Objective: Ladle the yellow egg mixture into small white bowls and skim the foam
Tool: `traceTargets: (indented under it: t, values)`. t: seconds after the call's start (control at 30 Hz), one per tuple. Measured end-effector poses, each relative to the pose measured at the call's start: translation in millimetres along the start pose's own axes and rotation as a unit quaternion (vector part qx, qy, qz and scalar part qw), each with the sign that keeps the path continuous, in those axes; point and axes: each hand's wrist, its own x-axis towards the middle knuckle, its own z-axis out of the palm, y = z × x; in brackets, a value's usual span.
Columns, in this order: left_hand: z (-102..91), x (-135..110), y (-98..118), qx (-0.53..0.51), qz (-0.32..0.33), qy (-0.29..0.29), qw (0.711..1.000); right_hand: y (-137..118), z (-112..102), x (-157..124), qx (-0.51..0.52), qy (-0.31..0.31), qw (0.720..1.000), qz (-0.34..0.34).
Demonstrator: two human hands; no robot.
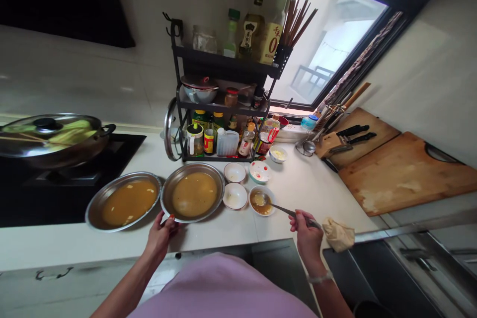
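Observation:
My left hand (161,235) grips the near rim of a round metal dish (193,174) filled with yellow-brown liquid. A second metal dish (97,206) with the same liquid lies just to its left. My right hand (305,231) is closed on the handle of a metal spoon (278,205), whose bowl rests in a small white bowl (261,201) of brownish sauce. Two empty small white bowls (235,196) sit between the dish and the sauce bowl.
A lidded wok (48,136) sits on the black cooktop at left. A black spice rack (223,104) with bottles stands behind the dishes. Wooden cutting boards (406,171) and knives lie at right. A crumpled cloth (338,234) rests at the counter edge.

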Motion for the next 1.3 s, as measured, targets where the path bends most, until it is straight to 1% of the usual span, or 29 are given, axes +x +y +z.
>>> traceTargets:
  t: [0.17, 0.3, 0.4, 0.47, 0.57, 0.63, 0.67, 0.73, 0.83, 0.9, 0.97, 1.07, 1.13, 1.3]
  values:
    - [-0.2, 0, 0, 0.002, 0.000, 0.003, 1.000, -3, -1, 1, 0.003, 0.011, 1.000, -0.020]
    - [0.7, -1, 1, 0.001, -0.001, 0.007, 1.000, -6, -1, 4, -0.016, 0.022, 0.999, -0.038]
    - [-0.1, 0, 0, 0.000, -0.001, 0.002, 1.000, -9, -3, 4, -0.044, 0.011, 0.997, -0.061]
    - [-1.4, 2, -2, -0.002, 0.001, -0.002, 1.000, -10, -4, 1, -0.068, -0.018, 0.994, -0.084]
    - [-3.6, 5, -5, -0.005, 0.003, -0.004, 1.000, -9, -4, -8, -0.113, -0.096, 0.983, -0.111]
    - [-4.5, 6, -7, -0.008, 0.004, -0.007, 1.000, -6, -4, -14, -0.132, -0.139, 0.975, -0.111]
    - [-4.7, 7, -8, -0.010, 0.004, -0.007, 1.000, -5, -3, -16, -0.133, -0.144, 0.975, -0.102]
    - [-4.6, 7, -8, -0.012, 0.002, -0.005, 1.000, -2, -2, -19, -0.118, -0.118, 0.983, -0.072]
    - [-3.8, 6, -6, -0.008, -0.002, -0.002, 1.000, 0, -1, -17, -0.079, -0.051, 0.995, -0.034]
    - [-3.1, 5, -5, -0.007, -0.005, -0.003, 1.000, 0, -2, -13, -0.061, -0.023, 0.997, -0.028]
    - [-2.2, 3, -3, -0.007, -0.006, -0.002, 1.000, 1, -4, -9, -0.045, -0.012, 0.998, -0.032]
    - [-0.6, 1, -2, -0.008, -0.005, 0.004, 1.000, 0, -8, -4, -0.029, -0.019, 0.998, -0.056]
    - [0.3, 0, -1, -0.009, -0.007, 0.006, 1.000, -2, -10, -4, -0.047, -0.031, 0.995, -0.082]
    - [0.4, 0, -1, -0.012, -0.005, 0.005, 1.000, -4, -12, -11, -0.100, -0.096, 0.982, -0.130]
